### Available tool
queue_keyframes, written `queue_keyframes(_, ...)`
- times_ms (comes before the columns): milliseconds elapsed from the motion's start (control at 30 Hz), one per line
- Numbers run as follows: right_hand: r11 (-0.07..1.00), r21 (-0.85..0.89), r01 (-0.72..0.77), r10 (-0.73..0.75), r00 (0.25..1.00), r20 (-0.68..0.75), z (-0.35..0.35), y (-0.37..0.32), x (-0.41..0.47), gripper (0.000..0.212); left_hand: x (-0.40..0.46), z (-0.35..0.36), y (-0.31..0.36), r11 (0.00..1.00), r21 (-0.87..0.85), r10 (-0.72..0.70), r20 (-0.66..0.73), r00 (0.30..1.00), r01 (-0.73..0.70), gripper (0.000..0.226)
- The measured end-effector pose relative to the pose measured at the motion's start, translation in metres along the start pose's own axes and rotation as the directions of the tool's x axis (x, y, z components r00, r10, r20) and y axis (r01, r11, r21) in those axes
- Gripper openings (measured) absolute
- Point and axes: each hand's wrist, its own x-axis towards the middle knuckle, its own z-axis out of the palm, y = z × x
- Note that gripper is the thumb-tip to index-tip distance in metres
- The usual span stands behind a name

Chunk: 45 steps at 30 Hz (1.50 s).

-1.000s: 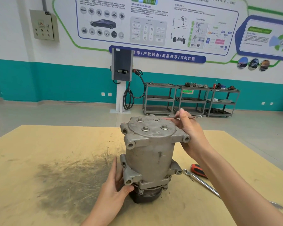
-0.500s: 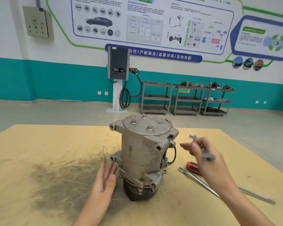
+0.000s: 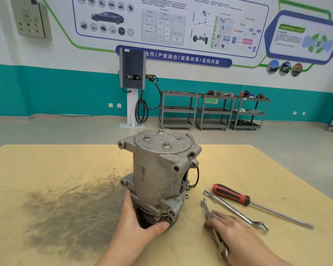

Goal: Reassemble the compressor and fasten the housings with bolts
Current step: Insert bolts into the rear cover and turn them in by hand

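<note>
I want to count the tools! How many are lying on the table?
3: a small wrench under the right hand, a longer wrench beside it, and a red-handled screwdriver farthest right. None looks hidden.

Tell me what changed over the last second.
The right hand left the top of the compressor and came down to the table, laying the small wrench beside the combination wrench. The left hand let go briefly, then held the base again. The screwdriver stayed put; the compressor stayed upright.
</note>
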Motion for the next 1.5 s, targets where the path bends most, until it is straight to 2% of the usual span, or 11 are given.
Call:
queue_keyframes(167, 0.99, -0.116, 0.074, -0.094, 0.981, -0.17, 0.001, 0.001, 0.001, 0.049, 0.0, 0.014, 0.006, 0.999, 0.032, 0.038, -0.104, 0.994, -0.035, 0.125)
queue_keyframes(300, 0.948, 0.319, 0.006, 0.06, 0.979, -0.197, -0.001, 0.004, 0.019, 0.037, 0.005, 0.024, 0.002, 0.997, 0.053, 0.073, -0.196, 0.978, -0.064, 0.125)
queue_keyframes(367, 0.71, 0.704, 0.004, 0.134, 0.981, -0.14, -0.007, -0.007, 0.03, 0.031, 0.009, 0.028, 0.001, 0.996, 0.05, 0.081, -0.241, 0.967, -0.07, 0.12)
queue_keyframes(433, 0.441, 0.897, -0.044, 0.13, 0.991, -0.015, -0.005, -0.019, 0.041, 0.06, 0.01, 0.031, 0.001, 0.995, 0.038, 0.094, -0.262, 0.96, -0.087, 0.122)
queue_keyframes(533, 0.342, 0.937, -0.077, 0.142, 0.989, 0.029, 0.005, -0.034, 0.059, 0.094, 0.008, 0.03, 0.003, 0.994, 0.019, 0.108, -0.237, 0.965, -0.107, 0.127)
queue_keyframes(667, 0.165, 0.978, -0.125, 0.219, 0.972, 0.088, 0.007, -0.046, 0.074, 0.096, 0.007, 0.026, 0.006, 0.996, 0.009, 0.09, -0.185, 0.979, -0.09, 0.138)
queue_keyframes(900, 0.317, 0.946, -0.065, 0.241, 0.97, -0.014, 0.01, -0.043, 0.064, 0.089, 0.013, 0.002, 0.011, 0.996, 0.086, 0.027, -0.033, 0.999, -0.024, 0.121)
queue_keyframes(1100, 0.549, 0.834, 0.058, 0.101, 0.986, -0.136, 0.007, -0.048, 0.034, 0.042, 0.029, -0.034, 0.004, 0.996, 0.063, -0.07, 0.161, 0.985, 0.06, 0.114)
queue_keyframes(1167, 0.587, 0.806, 0.076, 0.058, 0.989, -0.135, 0.005, -0.047, 0.03, 0.052, 0.029, -0.039, -0.001, 0.997, 0.051, -0.074, 0.202, 0.977, 0.065, 0.123)
queue_keyframes(1400, 0.526, 0.85, -0.045, 0.119, 0.993, -0.021, -0.009, -0.021, 0.021, 0.06, 0.022, -0.031, -0.009, 0.995, 0.073, -0.079, 0.206, 0.975, 0.065, 0.149)
queue_keyframes(1500, 0.457, 0.88, -0.128, 0.285, 0.959, -0.009, -0.021, 0.005, 0.032, 0.025, 0.02, -0.022, -0.01, 0.986, 0.159, -0.066, 0.118, 0.991, 0.047, 0.141)
